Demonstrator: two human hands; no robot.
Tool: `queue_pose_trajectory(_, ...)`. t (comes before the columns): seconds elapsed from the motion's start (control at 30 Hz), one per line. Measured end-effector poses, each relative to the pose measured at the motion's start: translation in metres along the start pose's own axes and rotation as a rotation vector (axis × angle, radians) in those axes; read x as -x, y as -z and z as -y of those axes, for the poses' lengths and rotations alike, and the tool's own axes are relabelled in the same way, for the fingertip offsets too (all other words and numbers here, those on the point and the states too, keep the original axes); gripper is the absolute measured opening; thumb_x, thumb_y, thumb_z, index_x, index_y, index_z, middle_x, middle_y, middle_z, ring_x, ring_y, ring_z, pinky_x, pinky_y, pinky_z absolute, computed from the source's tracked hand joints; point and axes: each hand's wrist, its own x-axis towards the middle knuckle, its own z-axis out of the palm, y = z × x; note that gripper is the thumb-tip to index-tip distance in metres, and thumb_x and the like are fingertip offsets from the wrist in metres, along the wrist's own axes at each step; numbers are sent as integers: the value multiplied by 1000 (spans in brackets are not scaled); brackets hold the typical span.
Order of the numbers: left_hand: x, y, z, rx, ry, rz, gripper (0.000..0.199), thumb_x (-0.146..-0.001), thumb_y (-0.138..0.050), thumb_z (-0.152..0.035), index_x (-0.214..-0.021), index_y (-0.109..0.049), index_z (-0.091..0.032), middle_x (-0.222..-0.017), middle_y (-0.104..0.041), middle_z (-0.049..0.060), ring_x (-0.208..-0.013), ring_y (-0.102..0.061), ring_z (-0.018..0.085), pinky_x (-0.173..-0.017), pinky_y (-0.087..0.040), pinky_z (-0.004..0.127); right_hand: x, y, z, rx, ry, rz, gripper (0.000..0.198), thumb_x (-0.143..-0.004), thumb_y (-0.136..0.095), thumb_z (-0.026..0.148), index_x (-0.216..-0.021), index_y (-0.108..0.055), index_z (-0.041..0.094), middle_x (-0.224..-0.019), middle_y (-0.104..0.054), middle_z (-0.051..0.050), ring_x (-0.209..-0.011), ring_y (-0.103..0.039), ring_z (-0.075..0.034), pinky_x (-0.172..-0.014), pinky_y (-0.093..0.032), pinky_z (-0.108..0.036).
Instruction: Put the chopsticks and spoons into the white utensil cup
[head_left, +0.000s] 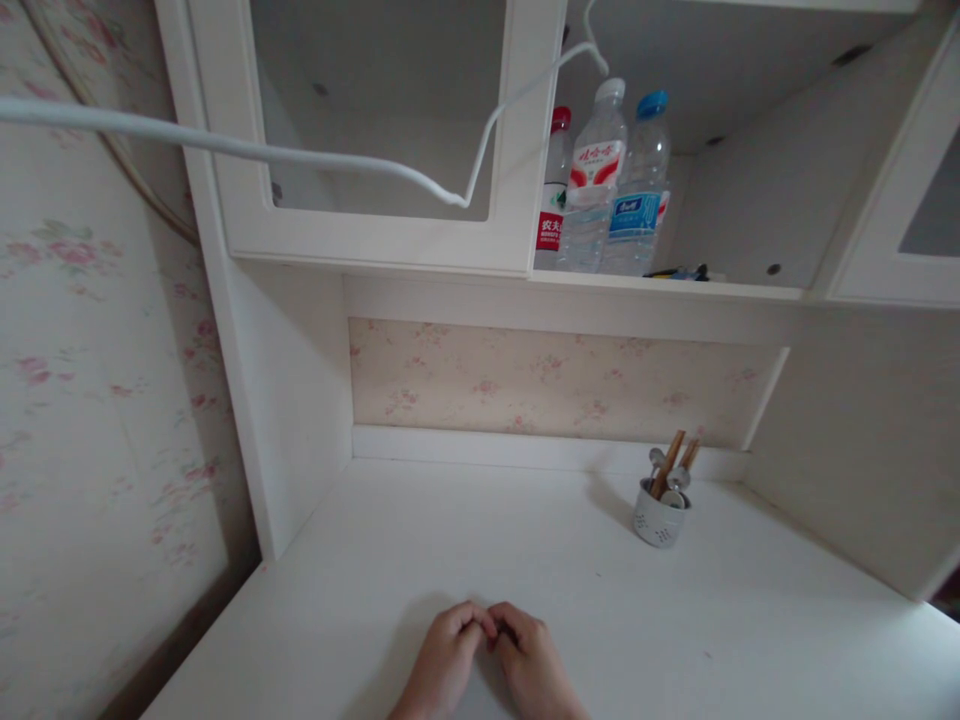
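My left hand (451, 650) and my right hand (527, 652) rest together on the white desk (390, 560) near its front, at the bottom middle of the view. Their curled fingers meet at the tips, and I see nothing held in either one. Farther off, to the right, a white perforated cup (658, 520) stands upright on the desktop. It holds metal spoons (678, 480) and wooden-looking sticks or handles (667, 466). Neither hand touches the cup.
Above the desk hangs a white cabinet (375, 245). Its open shelf holds a red-capped bottle (551, 220), a white-capped bottle (596, 180) and a blue-capped bottle (637, 215). A white cable (322, 158) crosses the upper left. Flowered wallpaper (75, 400) covers the left wall.
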Motion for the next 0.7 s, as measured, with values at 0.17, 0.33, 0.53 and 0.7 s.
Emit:
queue_pose_trajectory(0.17, -1, 0, 2, 2, -11, 13, 24, -72, -40, -22, -69, -64, -18, -76, -67, 3, -82, -60, 19, -79, -41, 27, -1, 0, -1, 0, 10, 9, 26, -69, -39, 15, -72, -65, 18, -73, -68, -4, -73, -59, -19, -66, -40, -25)
queue_pose_trajectory(0.33, -2, -2, 4, 7, -17, 14, 23, -71, -40, -23, -69, -63, -18, -75, -66, 3, -82, -60, 19, -78, -41, 27, -1, -1, -4, 8, -3, 9, 26, -70, -39, 15, -73, -65, 17, -74, -68, -4, -74, -60, -19, -68, -40, -24)
queue_pose_trajectory(0.53, -3, -1, 5, -7, -7, 4, 24, -72, -41, -23, -70, -64, -18, -75, -66, 2, -82, -59, 19, -78, -41, 27, 1, 0, -1, 19, 3, 7, 25, -69, -39, 14, -71, -63, 18, -71, -66, -3, -72, -58, -17, -66, -38, -23)
queue_pose_trajectory(0.7, -3, -1, 8, -2, -12, 6, 24, -72, -41, -22, -69, -64, -18, -75, -66, 2, -82, -60, 19, -78, -41, 27, 0, -1, -1, 31, 15, 2, 24, -69, -39, 13, -70, -62, 18, -72, -66, -3, -72, -58, -17, -66, -38, -23)
